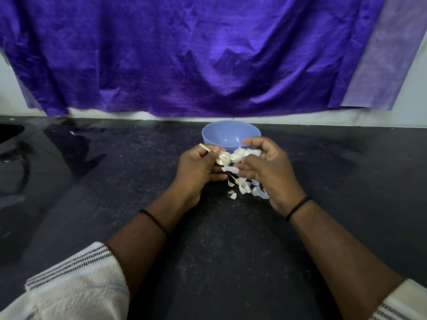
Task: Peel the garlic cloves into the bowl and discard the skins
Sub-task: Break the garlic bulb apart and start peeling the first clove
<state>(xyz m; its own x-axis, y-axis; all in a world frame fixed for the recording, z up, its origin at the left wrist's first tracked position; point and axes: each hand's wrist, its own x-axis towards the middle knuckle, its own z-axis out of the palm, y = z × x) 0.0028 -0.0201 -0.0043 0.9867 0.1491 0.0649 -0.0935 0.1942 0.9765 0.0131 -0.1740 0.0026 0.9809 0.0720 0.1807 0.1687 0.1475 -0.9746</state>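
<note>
On the dark counter (92,181), the left hand (198,167) pinches a garlic clove (223,158) at its fingertips, a thin pale stick (204,147) jutting up from the same grip. Loose skins (245,188) lie scattered on the counter just near of both hands. The right hand (268,172), fingers curled, cups a clump of white skins (245,154) beside the clove. The blue bowl (231,135) stands just beyond the hands, before the purple cloth (208,54).
</note>
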